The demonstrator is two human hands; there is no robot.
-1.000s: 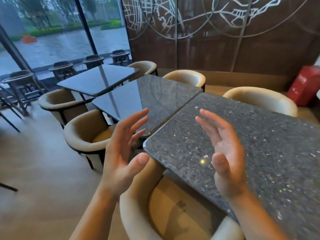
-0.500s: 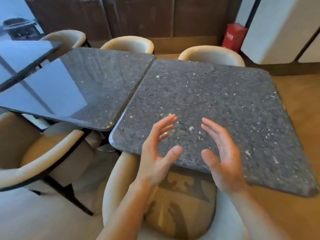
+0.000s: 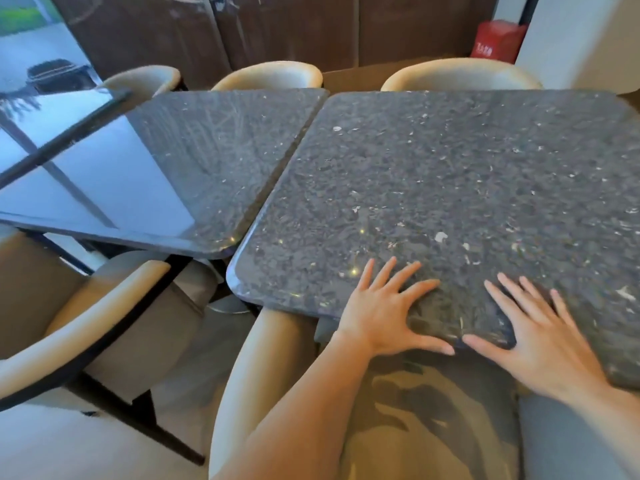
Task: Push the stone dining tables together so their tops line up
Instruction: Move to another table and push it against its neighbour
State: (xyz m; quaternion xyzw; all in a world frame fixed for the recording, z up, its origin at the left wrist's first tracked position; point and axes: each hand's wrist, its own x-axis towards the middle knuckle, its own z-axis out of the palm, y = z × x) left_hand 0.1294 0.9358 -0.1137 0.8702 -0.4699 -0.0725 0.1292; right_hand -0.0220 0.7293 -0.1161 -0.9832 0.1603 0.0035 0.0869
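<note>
Two dark speckled stone dining tables stand side by side. The right table (image 3: 450, 174) fills the middle and right of the view; the left table (image 3: 194, 161) touches it along a slanted seam, and its near edge sits farther back than the right table's near corner. My left hand (image 3: 384, 310) lies flat on the right table's near edge, fingers spread, thumb along the rim. My right hand (image 3: 540, 327) rests flat beside it, fingers spread on the top.
A beige tub chair (image 3: 249, 375) sits under the near edge below my arms; another beige chair (image 3: 79, 313) stands at the left. Three chair backs (image 3: 270, 74) line the far side. A third table (image 3: 52, 112) is far left, a red box (image 3: 498, 39) by the wall.
My hands, raised with palms facing each other before, have come down flat onto the right table's near edge. The view has swung right and tilted down.
</note>
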